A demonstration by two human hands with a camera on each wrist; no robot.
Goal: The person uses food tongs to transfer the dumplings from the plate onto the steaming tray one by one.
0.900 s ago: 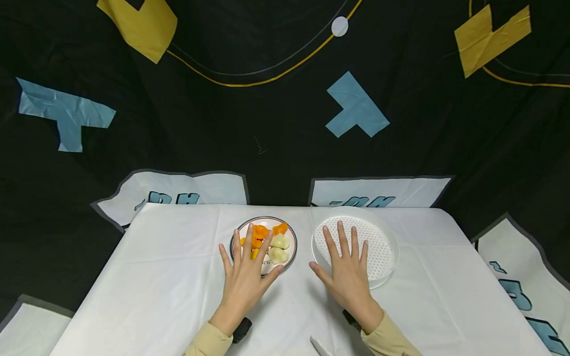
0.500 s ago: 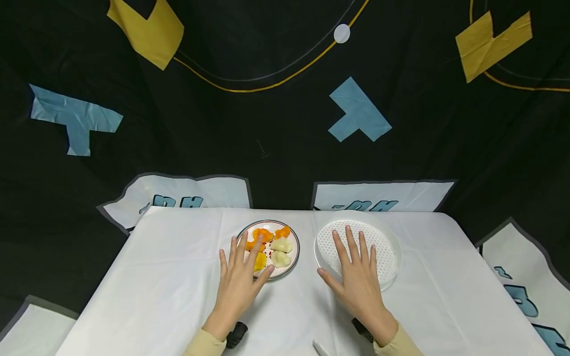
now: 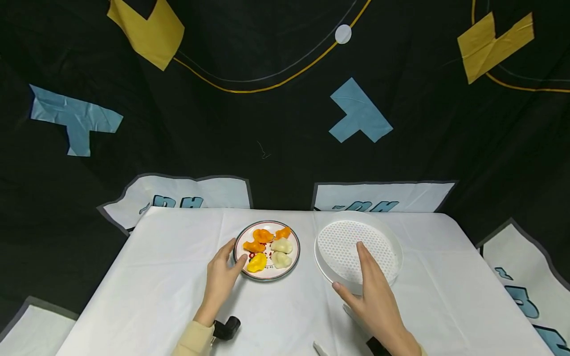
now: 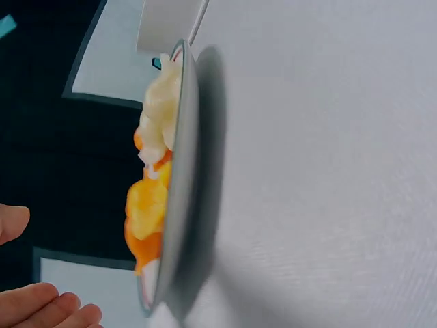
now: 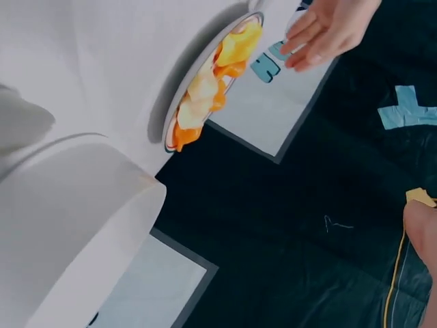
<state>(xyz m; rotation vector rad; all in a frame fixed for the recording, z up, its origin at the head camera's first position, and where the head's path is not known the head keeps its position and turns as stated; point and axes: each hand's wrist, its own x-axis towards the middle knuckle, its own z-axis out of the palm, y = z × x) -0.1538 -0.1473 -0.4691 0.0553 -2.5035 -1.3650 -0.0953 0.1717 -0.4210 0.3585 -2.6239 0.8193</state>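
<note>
A round plate [image 3: 266, 275] with a dark rim line holds several dumpling-shaped pieces: orange [image 3: 263, 236], yellow [image 3: 257, 263] and pale cream [image 3: 281, 260]. My left hand [image 3: 220, 279] is at the plate's left side, its thumb over the near-left rim in the head view. The left wrist view shows its fingertips [image 4: 51, 307] apart from the plate. To the right stands a round white steamer tray [image 3: 356, 247] with a perforated base. Above its near edge my right hand [image 3: 378, 301] is held with fingers extended and thumb spread, holding nothing.
A pale pointed tip [image 3: 319, 349] shows at the bottom edge of the head view. Another pale tip [image 3: 349, 312] is partly hidden by my right hand. White cloth [image 3: 147, 296] covers the table, with a dark curtain [image 3: 249, 138] behind.
My left hand has turned and lowered from over the plate to its left side. My right hand has drawn back toward me and turned on edge. The plate and the tray stay put.
</note>
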